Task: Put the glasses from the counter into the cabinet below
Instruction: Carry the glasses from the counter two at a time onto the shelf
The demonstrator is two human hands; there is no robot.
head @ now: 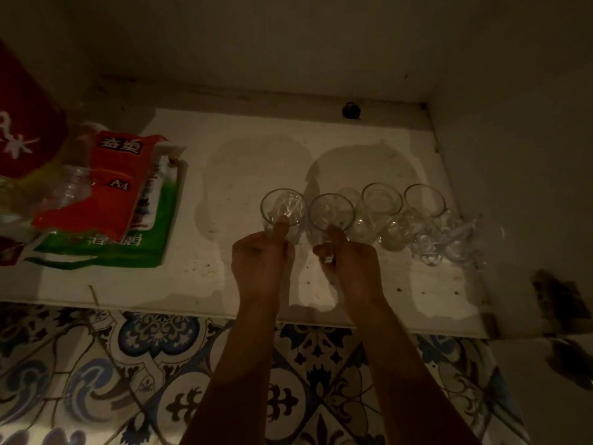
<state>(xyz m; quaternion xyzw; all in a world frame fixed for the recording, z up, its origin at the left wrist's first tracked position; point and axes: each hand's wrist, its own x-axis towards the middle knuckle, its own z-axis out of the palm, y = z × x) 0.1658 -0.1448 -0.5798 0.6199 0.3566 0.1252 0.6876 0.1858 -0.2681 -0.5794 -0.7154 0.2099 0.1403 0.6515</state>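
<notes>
I'm losing the fingers of my left hand [261,263] behind its back and the glass [282,208] it grips; only the thumb is showing. My right hand [351,263] is covering the lower part of its glass [332,213] too, and something small and pale is glinting at its fingers that I'm not making out. The far-right glasses [449,239] are smearing into a blur, so I'm not counting them. The red bag [22,123] is running off the left edge. A dark round thing [350,110] at the back wall is staying too dim to identify. Both forearms are exiting at the bottom edge.
</notes>
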